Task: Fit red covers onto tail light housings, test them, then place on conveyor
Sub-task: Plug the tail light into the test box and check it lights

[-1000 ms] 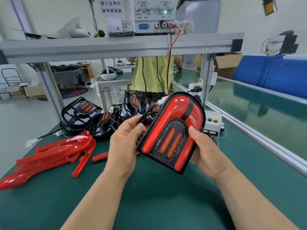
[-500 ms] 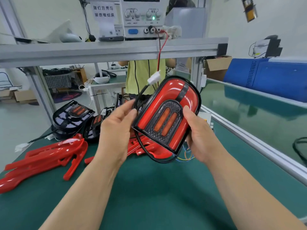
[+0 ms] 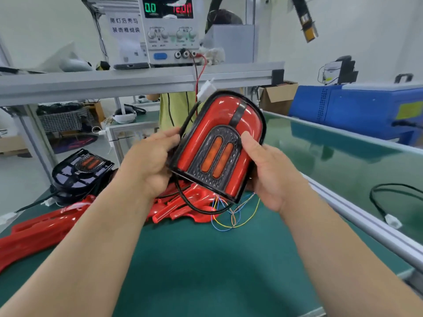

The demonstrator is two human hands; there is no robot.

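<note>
The tail light (image 3: 219, 154), red cover (image 3: 225, 115) on, was held above the middle of the green bench (image 3: 206, 259), clear of it. The left hand (image 3: 146, 163) curled round its left edge beside the black cable (image 3: 188, 121). The right hand (image 3: 270, 172) gripped the right edge, thumb on the face. Testing seemed next: the white plug (image 3: 207, 89) stood near the red lead (image 3: 197, 76) from the power supply (image 3: 170, 33). Better to steady the tail light one-handed, take the plug with the other, and push straight without tugging the cable.
</note>
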